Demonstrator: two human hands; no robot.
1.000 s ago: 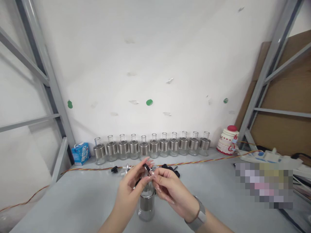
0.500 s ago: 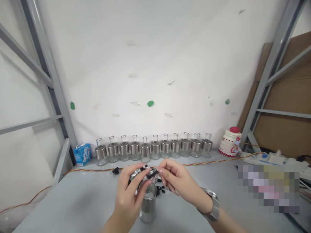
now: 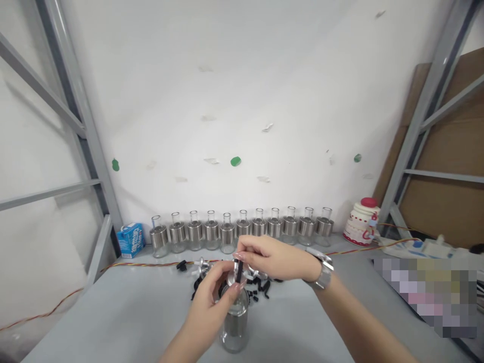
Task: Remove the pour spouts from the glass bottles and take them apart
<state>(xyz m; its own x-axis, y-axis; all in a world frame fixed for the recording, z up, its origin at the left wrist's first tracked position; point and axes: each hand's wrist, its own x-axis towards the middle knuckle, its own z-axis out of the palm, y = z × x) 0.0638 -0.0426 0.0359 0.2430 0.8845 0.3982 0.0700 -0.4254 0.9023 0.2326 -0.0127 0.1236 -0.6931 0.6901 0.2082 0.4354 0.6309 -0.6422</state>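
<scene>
A glass bottle with a metal sleeve (image 3: 235, 325) stands upright at the front centre, below my hands. Above its mouth is a small silver and black pour spout (image 3: 239, 271), held nearly upright. The fingers and thumb of my left hand (image 3: 212, 297) close around the lower part of the spout. My right hand (image 3: 264, 256), with a watch on its wrist, pinches the spout's top end from above. Fingers hide the bottle's neck, so whether the spout sits in it I cannot tell. Behind lie loose silver spouts (image 3: 203, 264) and black plastic pieces (image 3: 265, 288).
Along the wall stands a row of several similar bottles (image 3: 195, 232). A blue carton (image 3: 130, 241) is at the left end, a white jar with a red lid (image 3: 361, 222) at the right. A twisted red-yellow cable (image 3: 151, 263) crosses the table behind the loose parts.
The black part has turned from slanting sideways to nearly upright. My right hand has moved up and left, over the top of the spout, and my left hand has shifted slightly right.
</scene>
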